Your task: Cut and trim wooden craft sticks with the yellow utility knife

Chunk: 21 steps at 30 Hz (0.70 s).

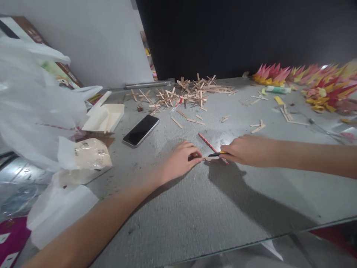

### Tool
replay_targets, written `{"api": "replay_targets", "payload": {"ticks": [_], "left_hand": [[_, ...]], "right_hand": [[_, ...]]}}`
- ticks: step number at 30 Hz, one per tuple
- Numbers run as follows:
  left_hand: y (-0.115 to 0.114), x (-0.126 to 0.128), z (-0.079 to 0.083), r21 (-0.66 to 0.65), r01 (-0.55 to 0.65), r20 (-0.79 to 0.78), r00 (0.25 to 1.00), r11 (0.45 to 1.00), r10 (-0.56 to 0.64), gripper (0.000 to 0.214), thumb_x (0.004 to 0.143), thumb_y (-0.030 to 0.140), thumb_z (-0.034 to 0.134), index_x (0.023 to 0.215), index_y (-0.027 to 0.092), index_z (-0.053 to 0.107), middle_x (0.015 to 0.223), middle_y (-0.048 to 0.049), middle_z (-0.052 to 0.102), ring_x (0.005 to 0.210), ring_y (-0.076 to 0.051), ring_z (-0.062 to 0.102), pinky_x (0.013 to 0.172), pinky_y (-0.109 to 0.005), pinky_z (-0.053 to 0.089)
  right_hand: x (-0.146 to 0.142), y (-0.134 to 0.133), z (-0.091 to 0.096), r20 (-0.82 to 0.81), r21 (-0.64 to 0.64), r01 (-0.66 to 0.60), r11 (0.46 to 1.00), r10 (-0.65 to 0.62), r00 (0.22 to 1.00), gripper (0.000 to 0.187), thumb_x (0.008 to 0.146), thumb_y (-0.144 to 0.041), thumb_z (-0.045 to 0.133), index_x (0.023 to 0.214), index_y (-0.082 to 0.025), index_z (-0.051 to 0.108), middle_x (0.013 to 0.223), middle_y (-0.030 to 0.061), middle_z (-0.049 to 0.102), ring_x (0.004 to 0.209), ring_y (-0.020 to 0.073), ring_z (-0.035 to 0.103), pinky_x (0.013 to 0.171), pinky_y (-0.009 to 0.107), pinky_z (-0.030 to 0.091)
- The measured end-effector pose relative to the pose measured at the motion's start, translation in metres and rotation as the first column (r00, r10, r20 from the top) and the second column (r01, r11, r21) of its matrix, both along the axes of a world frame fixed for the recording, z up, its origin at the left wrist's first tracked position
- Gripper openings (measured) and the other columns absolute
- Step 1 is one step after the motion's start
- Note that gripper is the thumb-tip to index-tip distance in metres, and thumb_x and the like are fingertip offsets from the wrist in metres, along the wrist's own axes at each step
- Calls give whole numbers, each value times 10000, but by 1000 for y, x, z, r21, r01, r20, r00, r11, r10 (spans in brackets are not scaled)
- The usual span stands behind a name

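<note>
My left hand rests on the grey table, fingers pinched on the end of a small wooden stick. My right hand is closed around a black and yellow tool whose tip touches that stick. A red pencil lies on the table just behind both hands, its lower end under my right hand. A pile of crossed wooden sticks lies further back in the middle.
A black phone lies left of centre. White plastic bags and an open cream box crowd the left side. Pink and yellow folded paper shapes line the back right. Loose sticks are scattered nearby.
</note>
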State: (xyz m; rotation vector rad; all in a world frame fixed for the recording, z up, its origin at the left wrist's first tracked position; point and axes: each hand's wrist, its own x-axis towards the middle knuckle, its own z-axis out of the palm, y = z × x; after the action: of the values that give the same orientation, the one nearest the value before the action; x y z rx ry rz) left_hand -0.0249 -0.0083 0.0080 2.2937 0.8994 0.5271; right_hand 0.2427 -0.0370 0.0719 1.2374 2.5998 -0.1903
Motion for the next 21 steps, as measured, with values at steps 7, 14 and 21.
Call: {"api": "replay_targets", "payload": {"ticks": [7,14,21], "left_hand": [[-4,5,1,-34,-67,17,998,997,67,136,916,260,758,794,203,736,820,-23,720,893,-207,611,835,-337,444],[-4,5,-1,-18,-49,30,998,999,49,134,930,243,744,802,209,722,831,-4,736,882,-190,612,835,-331,442],[-4,6,0,-22,-57,16,998,998,57,125,919,231,750,799,216,719,840,-5,736,902,-200,619,847,-345,450]], "right_hand": [[-16,3,8,110,-76,-4,997,13,994,331,1084,-336,424,943,-216,699,684,33,665,525,169,572,513,290,210],[-20,-2,5,127,-53,-6,999,13,992,347,1087,-355,403,1001,-195,700,732,62,690,559,178,610,534,296,205],[-21,-5,-2,73,-71,5,997,0,997,308,1070,-316,444,994,-188,713,705,50,678,532,156,575,536,305,232]]}}
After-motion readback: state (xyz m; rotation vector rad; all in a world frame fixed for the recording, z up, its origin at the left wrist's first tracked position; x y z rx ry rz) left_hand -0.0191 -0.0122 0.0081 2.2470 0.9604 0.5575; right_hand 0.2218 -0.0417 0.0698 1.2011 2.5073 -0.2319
